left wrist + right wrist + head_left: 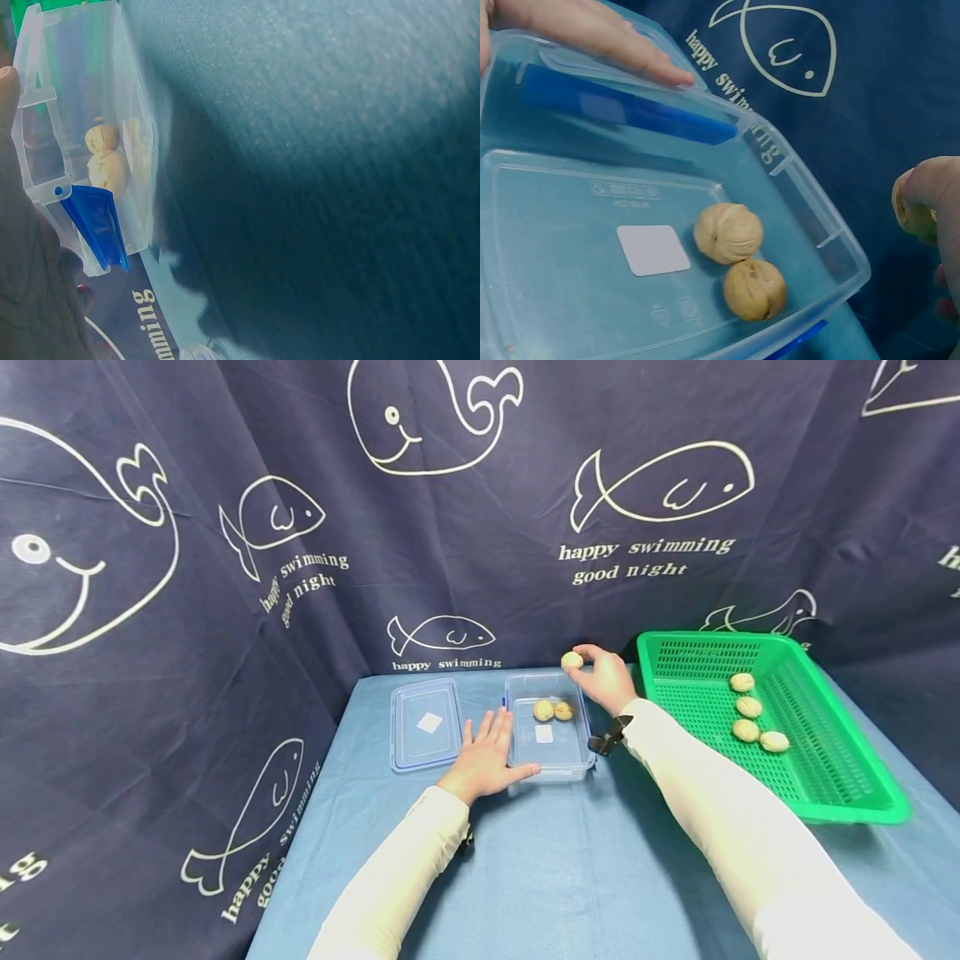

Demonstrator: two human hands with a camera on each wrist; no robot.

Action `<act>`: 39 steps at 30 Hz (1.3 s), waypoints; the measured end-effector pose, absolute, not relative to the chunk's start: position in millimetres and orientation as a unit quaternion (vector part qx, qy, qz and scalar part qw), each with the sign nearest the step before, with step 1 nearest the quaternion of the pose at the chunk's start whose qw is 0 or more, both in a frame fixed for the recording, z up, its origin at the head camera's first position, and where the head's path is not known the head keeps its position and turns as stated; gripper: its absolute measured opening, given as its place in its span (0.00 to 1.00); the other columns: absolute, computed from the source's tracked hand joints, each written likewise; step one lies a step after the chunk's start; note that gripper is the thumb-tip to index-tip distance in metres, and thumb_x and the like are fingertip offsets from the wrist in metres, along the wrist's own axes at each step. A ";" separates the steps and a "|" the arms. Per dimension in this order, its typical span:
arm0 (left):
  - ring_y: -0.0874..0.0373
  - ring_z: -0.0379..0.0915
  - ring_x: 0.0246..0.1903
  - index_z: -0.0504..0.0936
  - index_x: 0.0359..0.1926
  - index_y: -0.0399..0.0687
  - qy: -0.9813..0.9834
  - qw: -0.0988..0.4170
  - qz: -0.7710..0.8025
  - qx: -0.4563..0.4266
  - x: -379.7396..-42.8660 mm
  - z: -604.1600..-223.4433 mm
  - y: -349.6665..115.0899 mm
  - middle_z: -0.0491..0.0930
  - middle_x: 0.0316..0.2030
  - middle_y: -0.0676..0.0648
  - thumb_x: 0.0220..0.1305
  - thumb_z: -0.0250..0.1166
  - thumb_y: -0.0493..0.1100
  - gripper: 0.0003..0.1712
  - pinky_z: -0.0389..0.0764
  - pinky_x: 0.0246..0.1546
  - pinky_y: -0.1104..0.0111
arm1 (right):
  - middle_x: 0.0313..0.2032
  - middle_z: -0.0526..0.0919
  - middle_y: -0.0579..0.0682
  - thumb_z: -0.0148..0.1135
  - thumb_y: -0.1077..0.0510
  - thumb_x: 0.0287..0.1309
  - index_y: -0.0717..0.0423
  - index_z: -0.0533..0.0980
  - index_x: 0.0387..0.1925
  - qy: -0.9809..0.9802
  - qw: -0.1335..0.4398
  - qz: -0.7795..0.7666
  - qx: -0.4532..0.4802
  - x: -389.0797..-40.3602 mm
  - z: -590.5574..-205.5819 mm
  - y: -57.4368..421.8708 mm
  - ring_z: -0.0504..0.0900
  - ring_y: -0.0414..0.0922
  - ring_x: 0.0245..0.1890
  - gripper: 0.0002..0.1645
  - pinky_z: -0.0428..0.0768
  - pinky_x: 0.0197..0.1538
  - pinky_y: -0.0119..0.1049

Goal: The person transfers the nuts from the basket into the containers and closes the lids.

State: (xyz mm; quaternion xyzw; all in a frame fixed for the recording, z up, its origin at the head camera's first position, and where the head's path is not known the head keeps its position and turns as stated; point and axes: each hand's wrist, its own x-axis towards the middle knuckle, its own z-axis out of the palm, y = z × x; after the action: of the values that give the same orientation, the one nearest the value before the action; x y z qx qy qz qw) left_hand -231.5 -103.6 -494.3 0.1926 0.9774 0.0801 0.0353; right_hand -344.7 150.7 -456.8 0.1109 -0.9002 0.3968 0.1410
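Observation:
Between thumb and fingers my right hand [606,681] pinches a walnut [572,661], held just above the far right corner of a clear plastic box [551,770]. Two more walnuts [728,233] lie side by side on the box floor, next to a white label [653,250]. With fingers spread straight, my left hand [483,762] rests against the left rim of the box. A blue side latch [97,221] hangs below that rim in the left wrist view.
Left of the box lies its clear lid [426,735] with a blue edge. A green basket [847,710] stands at the right, with several walnuts [747,707] inside. Behind the blue-covered table [555,868] hangs a dark printed curtain [525,585].

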 end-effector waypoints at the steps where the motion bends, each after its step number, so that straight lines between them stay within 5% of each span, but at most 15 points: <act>1: 0.45 0.36 0.79 0.42 0.81 0.43 0.977 0.037 0.079 0.192 -231.7 -494.4 -103.6 0.41 0.81 0.44 0.60 0.45 0.84 0.66 0.38 0.74 0.40 | 0.54 0.83 0.61 0.69 0.54 0.61 0.63 0.78 0.58 -0.902 0.135 0.396 0.109 -344.0 -458.0 149.8 0.81 0.59 0.53 0.26 0.75 0.58 0.54; 11: 0.46 0.35 0.79 0.41 0.81 0.44 0.978 0.040 0.079 0.190 -231.5 -494.5 -103.7 0.40 0.81 0.44 0.60 0.46 0.84 0.65 0.37 0.74 0.40 | 0.54 0.83 0.61 0.68 0.53 0.63 0.61 0.77 0.59 -0.912 0.098 0.388 0.094 -338.1 -463.9 145.3 0.81 0.60 0.50 0.27 0.76 0.54 0.55; 22: 0.47 0.34 0.79 0.41 0.81 0.44 0.978 0.045 0.077 0.189 -230.7 -493.8 -102.9 0.39 0.81 0.45 0.60 0.45 0.84 0.65 0.36 0.74 0.41 | 0.50 0.84 0.62 0.67 0.55 0.63 0.62 0.77 0.58 -0.897 0.132 0.412 0.092 -339.5 -456.7 155.9 0.81 0.59 0.51 0.24 0.76 0.56 0.55; 39: 0.45 0.36 0.79 0.43 0.81 0.43 0.977 0.039 0.083 0.192 -229.7 -492.1 -103.0 0.40 0.81 0.43 0.61 0.47 0.82 0.64 0.38 0.74 0.40 | 0.53 0.83 0.64 0.65 0.54 0.66 0.62 0.77 0.59 -0.887 0.192 0.419 0.032 -344.5 -440.3 247.1 0.79 0.61 0.54 0.24 0.73 0.57 0.56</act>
State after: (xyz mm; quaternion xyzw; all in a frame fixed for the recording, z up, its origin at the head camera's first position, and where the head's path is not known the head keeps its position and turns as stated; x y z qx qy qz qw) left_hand -229.7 -103.0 -492.1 0.1920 0.9771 0.0828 0.0393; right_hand -344.5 247.1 -440.3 0.0315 -0.8868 0.4192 0.1918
